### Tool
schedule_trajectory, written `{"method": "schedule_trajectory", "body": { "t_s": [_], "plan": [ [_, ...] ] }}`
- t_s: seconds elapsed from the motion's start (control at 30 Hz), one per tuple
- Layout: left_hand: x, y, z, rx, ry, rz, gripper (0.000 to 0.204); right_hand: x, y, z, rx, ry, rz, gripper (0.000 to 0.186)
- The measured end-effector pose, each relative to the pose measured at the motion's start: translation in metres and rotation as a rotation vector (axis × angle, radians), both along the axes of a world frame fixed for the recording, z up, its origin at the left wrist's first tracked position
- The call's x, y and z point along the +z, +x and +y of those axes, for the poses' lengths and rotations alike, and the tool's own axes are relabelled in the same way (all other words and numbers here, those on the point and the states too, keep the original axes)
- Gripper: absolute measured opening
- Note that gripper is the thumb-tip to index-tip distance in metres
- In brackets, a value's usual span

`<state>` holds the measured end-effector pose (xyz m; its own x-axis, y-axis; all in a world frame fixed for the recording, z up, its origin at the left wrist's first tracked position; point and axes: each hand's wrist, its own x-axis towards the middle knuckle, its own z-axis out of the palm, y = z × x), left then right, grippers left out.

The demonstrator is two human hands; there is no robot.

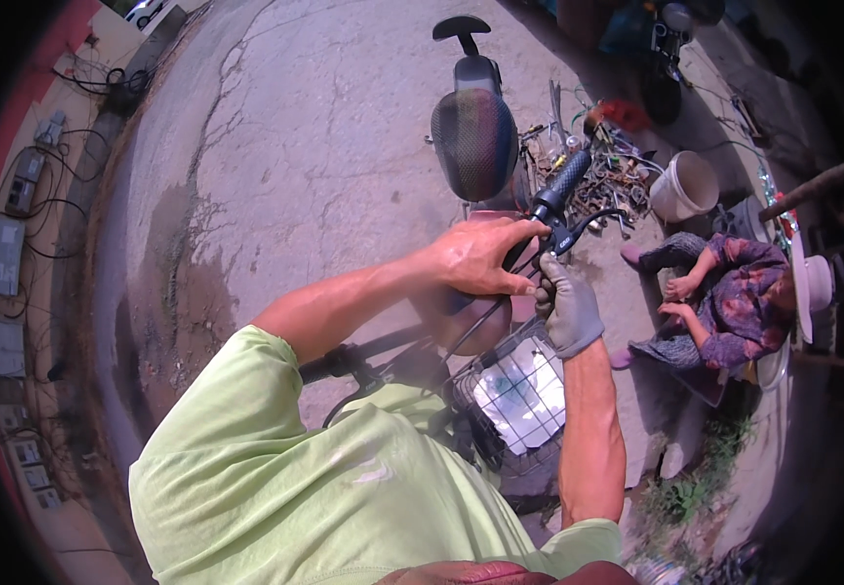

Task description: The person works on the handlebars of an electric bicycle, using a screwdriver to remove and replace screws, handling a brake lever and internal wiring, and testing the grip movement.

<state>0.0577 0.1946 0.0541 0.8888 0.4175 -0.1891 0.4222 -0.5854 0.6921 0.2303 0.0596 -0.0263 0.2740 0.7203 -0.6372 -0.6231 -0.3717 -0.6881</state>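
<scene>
A black handlebar grip [568, 175] with a brake lever [592, 230] points away from me, above a bicycle-like frame. My left hand [485, 255], bare, is wrapped over the handlebar just below the grip, its thumb reaching toward the right hand. In a grey work glove, my right hand [570, 304] has its fingers pinched together at the base of the brake lever. Whatever lies between those gloved fingertips is too small to make out. Dark cables [475, 327] run down from the handlebar. Beyond my hands is a saddle [475, 146] with a striped mesh cover.
Below my right hand a wire basket [471, 390] holds a white sheet. Loose tools and metal parts [609, 185] lie heaped on the concrete, beside a white bucket [684, 185]. At right sits another person [739, 302] in a wide hat. Boxes and wires line the left wall [41, 322].
</scene>
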Motion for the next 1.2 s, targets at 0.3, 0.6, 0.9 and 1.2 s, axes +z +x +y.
{"method": "schedule_trajectory", "body": {
  "t_s": [0.3,0.6,0.9,1.2],
  "plan": [
    [-0.013,-0.001,0.003,-0.032,0.026,-0.113,0.091,-0.005,0.001,-0.004,-0.035,0.213,0.234,0.011],
    [-0.008,-0.002,0.0,-0.039,0.053,-0.079,0.091,-0.006,-0.01,-0.004,-0.073,0.134,0.068,0.017],
    [-0.007,0.002,-0.002,-0.01,0.057,-0.036,0.089,-0.003,-0.004,0.001,0.023,0.013,-0.19,0.018],
    [-0.015,0.0,0.009,-0.057,-0.073,-0.057,0.086,-0.026,-0.004,-0.014,0.008,0.407,0.329,0.02]
  ]
}}
